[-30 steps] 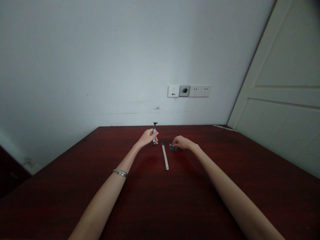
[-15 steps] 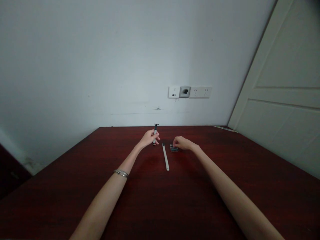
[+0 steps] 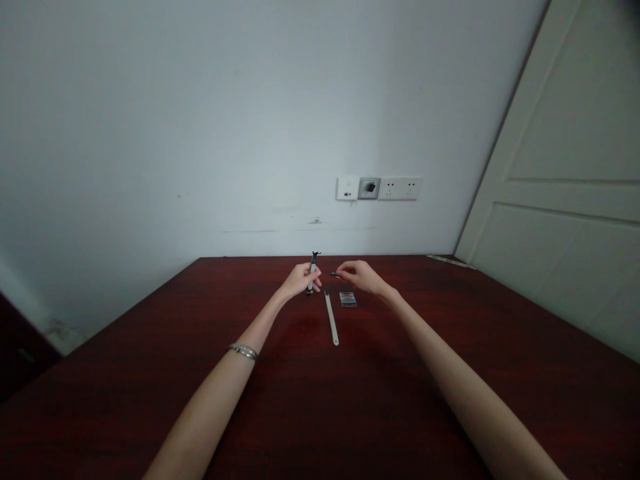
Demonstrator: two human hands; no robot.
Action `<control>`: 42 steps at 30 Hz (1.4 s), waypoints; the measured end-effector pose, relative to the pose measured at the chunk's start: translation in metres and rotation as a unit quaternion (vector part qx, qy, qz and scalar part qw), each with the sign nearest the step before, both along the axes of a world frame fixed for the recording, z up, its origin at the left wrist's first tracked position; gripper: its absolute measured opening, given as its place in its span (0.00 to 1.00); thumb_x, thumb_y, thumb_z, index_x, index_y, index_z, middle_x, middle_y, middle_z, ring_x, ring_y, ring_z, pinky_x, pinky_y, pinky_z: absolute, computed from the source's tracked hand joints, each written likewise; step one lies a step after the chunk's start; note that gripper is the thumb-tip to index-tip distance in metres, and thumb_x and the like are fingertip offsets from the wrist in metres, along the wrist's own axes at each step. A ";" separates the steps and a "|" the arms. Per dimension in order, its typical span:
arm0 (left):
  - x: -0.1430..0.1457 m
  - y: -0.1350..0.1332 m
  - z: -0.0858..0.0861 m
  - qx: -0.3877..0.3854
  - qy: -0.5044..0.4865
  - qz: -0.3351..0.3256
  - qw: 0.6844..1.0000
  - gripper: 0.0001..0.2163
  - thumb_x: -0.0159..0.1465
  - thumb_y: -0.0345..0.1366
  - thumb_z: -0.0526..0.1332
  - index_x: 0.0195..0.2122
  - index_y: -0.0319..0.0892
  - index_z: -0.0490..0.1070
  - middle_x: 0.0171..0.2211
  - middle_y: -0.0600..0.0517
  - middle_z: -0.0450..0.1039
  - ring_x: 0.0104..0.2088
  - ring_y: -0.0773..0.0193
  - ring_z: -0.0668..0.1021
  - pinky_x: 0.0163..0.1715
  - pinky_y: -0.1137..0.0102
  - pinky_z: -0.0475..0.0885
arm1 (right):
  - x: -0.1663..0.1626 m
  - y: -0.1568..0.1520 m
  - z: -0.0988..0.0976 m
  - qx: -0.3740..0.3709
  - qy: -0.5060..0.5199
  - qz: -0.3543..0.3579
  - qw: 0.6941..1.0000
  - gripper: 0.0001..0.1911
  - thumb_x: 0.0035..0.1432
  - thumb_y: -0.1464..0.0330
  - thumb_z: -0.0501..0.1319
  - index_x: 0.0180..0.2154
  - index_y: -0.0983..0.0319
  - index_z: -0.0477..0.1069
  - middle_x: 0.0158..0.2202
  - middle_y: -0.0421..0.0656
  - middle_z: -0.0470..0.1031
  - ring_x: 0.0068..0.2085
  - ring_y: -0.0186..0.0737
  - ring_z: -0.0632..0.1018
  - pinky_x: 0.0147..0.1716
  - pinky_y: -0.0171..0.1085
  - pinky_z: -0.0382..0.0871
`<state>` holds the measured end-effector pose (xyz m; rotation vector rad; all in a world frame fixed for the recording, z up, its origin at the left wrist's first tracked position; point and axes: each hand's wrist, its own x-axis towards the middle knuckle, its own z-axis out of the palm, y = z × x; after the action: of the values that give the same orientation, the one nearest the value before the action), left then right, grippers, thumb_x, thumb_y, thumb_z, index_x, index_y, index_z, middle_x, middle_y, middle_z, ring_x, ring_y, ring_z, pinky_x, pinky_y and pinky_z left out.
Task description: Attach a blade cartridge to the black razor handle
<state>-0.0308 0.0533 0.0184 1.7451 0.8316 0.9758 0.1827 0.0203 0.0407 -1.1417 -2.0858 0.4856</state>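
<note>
My left hand [image 3: 303, 280] is closed around a slim grey-and-black handle with a small T-shaped head [image 3: 313, 267], held upright above the table. Between thumb and fingertips, my right hand [image 3: 360, 275] pinches a small thin dark piece [image 3: 335, 274] that points left toward the handle. The two are apart. A small clear flat case [image 3: 348, 299] lies just below my right hand, with something dark and bluish inside that is too small to make out. Left of the case rests a long whitish strip [image 3: 331, 320] with a dark far tip and a hole at its near end.
The dark red table [image 3: 320, 413] meets a pale wall [image 3: 280, 133] at its far edge. Sockets and a switch plate [image 3: 379, 189] sit on that wall. A white panelled door [image 3: 565, 187] stands at the right. A thin printed strip [image 3: 450, 261] lies at the far right corner.
My right hand has lifted off the clear case and moved up, with the small dark piece now showing in its fingertips. The left-hand handle has turned slightly.
</note>
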 end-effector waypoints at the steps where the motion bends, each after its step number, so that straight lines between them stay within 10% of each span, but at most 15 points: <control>1: 0.000 0.000 0.000 0.002 -0.001 -0.003 1.000 0.08 0.60 0.37 0.58 0.33 0.36 0.63 0.21 0.51 0.72 0.19 0.65 0.77 0.16 0.78 0.67 | -0.002 -0.001 0.000 -0.012 0.018 0.001 1.000 0.16 0.56 0.61 0.54 0.34 0.66 0.74 0.24 0.41 0.73 0.23 0.31 0.69 0.20 0.29 0.63; 42: -0.003 -0.017 0.016 -0.046 -0.036 -0.007 0.998 0.13 0.59 0.42 0.60 0.36 0.37 0.63 0.25 0.48 0.74 0.21 0.64 0.78 0.18 0.75 0.70 | -0.012 0.004 -0.009 -0.042 0.190 0.006 0.981 0.20 0.49 0.62 0.62 0.40 0.69 0.75 0.26 0.43 0.76 0.18 0.28 0.69 0.18 0.30 0.67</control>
<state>-0.0335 0.0367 0.0342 1.6252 0.8055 0.9706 0.1703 0.0246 0.0318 -0.9941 -1.7556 0.7424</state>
